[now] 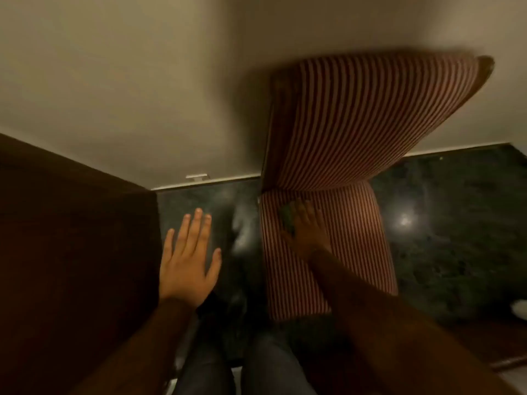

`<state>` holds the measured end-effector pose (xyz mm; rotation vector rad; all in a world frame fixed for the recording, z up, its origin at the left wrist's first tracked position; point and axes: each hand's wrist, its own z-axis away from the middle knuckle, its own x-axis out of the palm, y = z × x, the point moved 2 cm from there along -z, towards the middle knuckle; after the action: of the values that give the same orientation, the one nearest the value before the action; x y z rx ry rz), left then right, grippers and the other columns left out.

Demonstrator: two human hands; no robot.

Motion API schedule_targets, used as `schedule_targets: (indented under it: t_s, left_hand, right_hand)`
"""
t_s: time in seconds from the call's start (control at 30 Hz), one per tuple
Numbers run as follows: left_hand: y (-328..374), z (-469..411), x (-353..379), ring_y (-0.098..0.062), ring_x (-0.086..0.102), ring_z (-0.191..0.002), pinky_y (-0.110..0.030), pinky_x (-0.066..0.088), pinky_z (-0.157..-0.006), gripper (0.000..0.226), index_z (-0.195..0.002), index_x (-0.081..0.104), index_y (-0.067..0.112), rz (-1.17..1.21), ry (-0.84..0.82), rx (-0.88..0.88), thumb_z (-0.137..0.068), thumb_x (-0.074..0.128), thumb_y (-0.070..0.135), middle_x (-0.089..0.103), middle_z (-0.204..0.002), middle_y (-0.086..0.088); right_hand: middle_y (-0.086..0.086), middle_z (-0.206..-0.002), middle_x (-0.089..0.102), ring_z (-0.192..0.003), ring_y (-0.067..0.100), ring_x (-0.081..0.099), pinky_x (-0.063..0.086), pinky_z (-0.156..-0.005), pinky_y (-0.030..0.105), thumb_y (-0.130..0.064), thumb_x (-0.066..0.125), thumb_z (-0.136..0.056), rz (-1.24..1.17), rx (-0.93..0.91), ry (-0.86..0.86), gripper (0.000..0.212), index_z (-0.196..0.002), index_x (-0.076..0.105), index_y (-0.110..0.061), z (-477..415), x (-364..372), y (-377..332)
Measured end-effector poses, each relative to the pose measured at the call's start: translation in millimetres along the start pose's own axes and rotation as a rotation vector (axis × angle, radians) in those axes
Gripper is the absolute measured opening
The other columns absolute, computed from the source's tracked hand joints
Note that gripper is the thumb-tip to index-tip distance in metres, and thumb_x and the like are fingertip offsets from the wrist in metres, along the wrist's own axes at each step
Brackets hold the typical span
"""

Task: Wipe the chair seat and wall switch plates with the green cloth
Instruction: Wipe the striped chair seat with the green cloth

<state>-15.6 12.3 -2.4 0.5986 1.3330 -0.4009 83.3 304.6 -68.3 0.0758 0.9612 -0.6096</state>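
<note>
A chair with red-and-white striped upholstery stands against the pale wall; its seat (350, 252) faces me and its backrest (370, 118) rises behind. My right hand (309, 229) presses flat on the back left part of the seat, with the green cloth (288, 218) bunched under its fingers, only a small part showing. My left hand (188, 258) hovers over the dark floor left of the chair, fingers spread and holding nothing. No wall switch plate is clearly in view.
A tall dark wooden cabinet (71, 252) fills the left side, close to my left hand. The floor (456, 238) is dark polished stone with a light reflection. A small white fitting (196, 177) sits at the skirting. My legs (242, 366) are below.
</note>
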Motion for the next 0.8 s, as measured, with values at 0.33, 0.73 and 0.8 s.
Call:
schedule_targets:
  t_s: [0.33, 0.73, 0.8]
  left_hand:
    - [15, -21, 52, -0.022, 0.003, -0.174, -0.052, 0.003, -0.139, 0.078, -0.179, 0.013, 0.021, 0.023, -0.081, 0.015, -0.111, 0.035, 0.053, 0.005, -0.187, -0.001]
    - [15, -28, 11, -0.022, 0.011, -0.173, -0.047, 0.001, -0.139, 0.079, -0.178, 0.019, 0.021, -0.037, 0.001, 0.057, -0.108, 0.043, 0.050, 0.010, -0.187, -0.001]
    - [15, -37, -26, -0.021, 0.013, -0.173, -0.049, 0.008, -0.139, 0.081, -0.178, 0.021, 0.020, -0.074, 0.055, 0.111, -0.106, 0.047, 0.048, 0.009, -0.187, -0.001]
  right_hand:
    - [0.001, -0.179, -0.007, -0.167, 0.024, -0.007, 0.000, -0.134, 0.045, -0.033, 0.050, -0.110, 0.032, -0.004, -0.037, 0.081, -0.170, -0.002, -0.022, -35, 39, 22]
    - [0.002, -0.179, 0.004, -0.167, 0.024, 0.000, 0.020, -0.133, 0.041, 0.000, 0.046, -0.106, -0.113, -0.081, 0.036, 0.077, -0.170, 0.010, -0.023, -26, 5, 1]
    - [0.003, -0.178, 0.009, -0.167, 0.025, 0.005, 0.029, -0.131, 0.043, 0.002, 0.050, -0.103, -0.190, -0.161, 0.133, 0.076, -0.169, 0.017, -0.019, -12, -27, -24]
